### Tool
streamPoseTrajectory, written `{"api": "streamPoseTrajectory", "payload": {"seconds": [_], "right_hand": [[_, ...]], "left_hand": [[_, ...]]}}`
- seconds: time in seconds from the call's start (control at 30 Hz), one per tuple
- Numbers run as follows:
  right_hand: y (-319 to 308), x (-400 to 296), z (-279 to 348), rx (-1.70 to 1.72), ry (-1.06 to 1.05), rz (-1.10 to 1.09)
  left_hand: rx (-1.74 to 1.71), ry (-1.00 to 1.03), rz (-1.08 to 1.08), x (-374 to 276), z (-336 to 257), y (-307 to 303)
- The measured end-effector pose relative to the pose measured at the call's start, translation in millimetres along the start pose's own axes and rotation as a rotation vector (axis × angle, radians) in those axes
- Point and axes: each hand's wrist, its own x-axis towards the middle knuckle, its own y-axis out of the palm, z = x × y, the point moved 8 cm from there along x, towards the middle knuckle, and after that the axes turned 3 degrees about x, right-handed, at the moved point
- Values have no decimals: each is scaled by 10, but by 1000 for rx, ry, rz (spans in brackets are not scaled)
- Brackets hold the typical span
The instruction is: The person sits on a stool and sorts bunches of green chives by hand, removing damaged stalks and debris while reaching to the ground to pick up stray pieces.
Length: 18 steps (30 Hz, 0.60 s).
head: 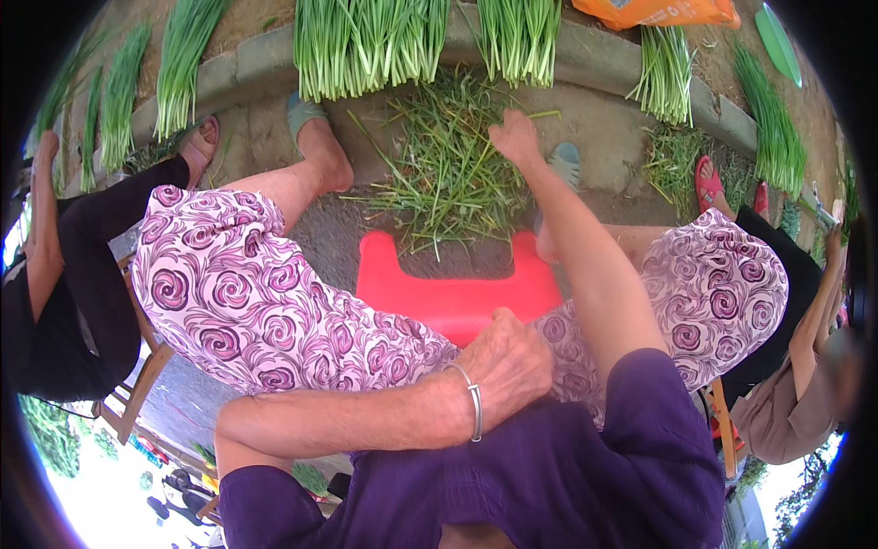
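Observation:
My left hand (509,360) is curled into a fist in front of my purple shirt, above my lap. A silver bangle (475,412) circles that wrist, and nothing shows sticking out of the fist. My right hand (516,137) reaches forward, fingers curled down, at the right edge of a heap of loose leaf trimmings (453,165). One yellowish stalk (547,114) pokes out beside it; whether it is gripped I cannot tell. Just beyond the heap lie a wide row of garlic chives (370,48) and a narrower bundle (521,41), pale cut ends towards me.
A red plastic stool (446,298) is between my knees. Chive bundles (182,68) line the concrete kerb (267,58). At the right are an orange bag (665,12), a green dish (778,44) and another trimmings heap (675,161). People sit close on both sides.

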Motion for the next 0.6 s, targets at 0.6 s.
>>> {"api": "streamPoseTrajectory", "payload": {"seconds": [0.6], "right_hand": [[1132, -764, 688, -345, -369, 141]], "left_hand": [[-4, -59, 84, 72, 137, -4]]}}
